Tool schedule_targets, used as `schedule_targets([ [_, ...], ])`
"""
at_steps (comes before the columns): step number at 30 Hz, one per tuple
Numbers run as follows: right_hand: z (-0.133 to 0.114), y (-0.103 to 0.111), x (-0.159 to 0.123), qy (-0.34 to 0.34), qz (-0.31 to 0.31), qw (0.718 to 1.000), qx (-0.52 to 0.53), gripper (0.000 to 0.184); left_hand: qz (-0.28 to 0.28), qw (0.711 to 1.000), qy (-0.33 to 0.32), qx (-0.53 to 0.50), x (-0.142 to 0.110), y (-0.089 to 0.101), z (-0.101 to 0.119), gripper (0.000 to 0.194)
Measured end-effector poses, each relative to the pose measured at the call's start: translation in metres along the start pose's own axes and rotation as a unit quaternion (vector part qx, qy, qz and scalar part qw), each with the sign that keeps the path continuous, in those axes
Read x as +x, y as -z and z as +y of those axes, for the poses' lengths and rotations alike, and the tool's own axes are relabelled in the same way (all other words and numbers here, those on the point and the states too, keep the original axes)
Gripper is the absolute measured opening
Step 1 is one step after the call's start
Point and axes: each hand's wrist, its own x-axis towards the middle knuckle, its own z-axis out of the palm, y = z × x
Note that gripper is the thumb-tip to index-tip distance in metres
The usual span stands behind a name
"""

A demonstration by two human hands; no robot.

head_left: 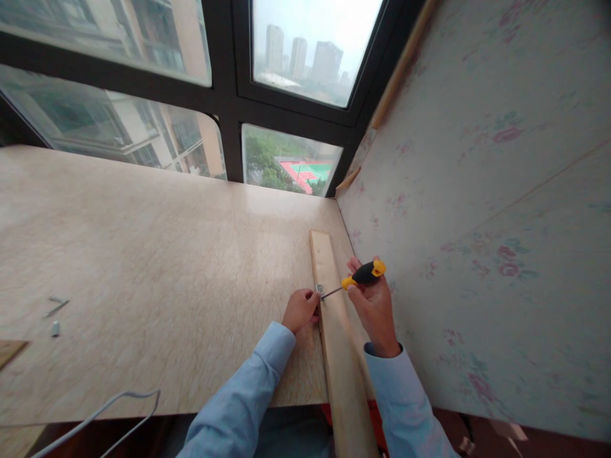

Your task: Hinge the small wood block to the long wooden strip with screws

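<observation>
R hand grips screwdriver, shaft angled down-left to metal bracket on board (L hand nearer, fingers pinching bracket w/ thumb).

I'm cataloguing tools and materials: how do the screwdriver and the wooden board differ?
The screwdriver has a yellow-and-black handle; the wooden board is plain pale wood. The screwdriver is much shorter than the board. The screwdriver slants in the right hand; the board lies on the counter. Both are elongated.
</observation>
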Motion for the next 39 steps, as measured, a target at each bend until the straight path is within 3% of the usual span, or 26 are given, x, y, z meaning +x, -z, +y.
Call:
schedule_targets([
  [3, -0.001, 0.0, 0.0, 0.012, 0.021, 0.998, -0.05, 0.086, 0.002, 1.0, 0.006, -0.006, -0.001, 0.0, 0.002, 0.023],
  [7, -0.004, 0.001, 0.001, -0.021, 0.084, 0.99, -0.112, 0.085, -0.006, 1.0, 0.023, -0.017, 0.0, 0.001, 0.004, 0.023],
  [13, -0.001, 0.0, 0.001, -0.015, 0.003, 1.0, 0.012, 0.085, 0.001, 0.999, 0.037, -0.018, 0.001, 0.001, 0.005, 0.023],
  [21, 0.0, 0.009, 0.001, -0.05, 0.076, 0.992, -0.087, 0.087, -0.001, 0.999, 0.035, -0.034, -0.003, 0.001, 0.009, 0.023],
  [27, 0.002, 0.006, -0.006, 0.008, -0.034, 0.999, 0.006, 0.077, 0.006, 0.999, 0.042, -0.028, -0.005, 0.0, 0.013, 0.023],
  [31, 0.003, 0.004, -0.005, -0.018, 0.023, 0.998, -0.056, 0.065, 0.013, 0.999, 0.037, -0.035, -0.006, 0.0, 0.012, 0.022],
  [34, 0.004, 0.005, -0.004, -0.044, 0.062, 0.992, -0.1, 0.067, 0.01, 0.999, 0.033, -0.036, -0.005, 0.0, 0.01, 0.022],
  [39, 0.006, 0.001, -0.006, -0.004, -0.005, 1.0, -0.03, 0.069, 0.008, 0.999, 0.037, -0.027, -0.004, 0.001, 0.011, 0.021],
])
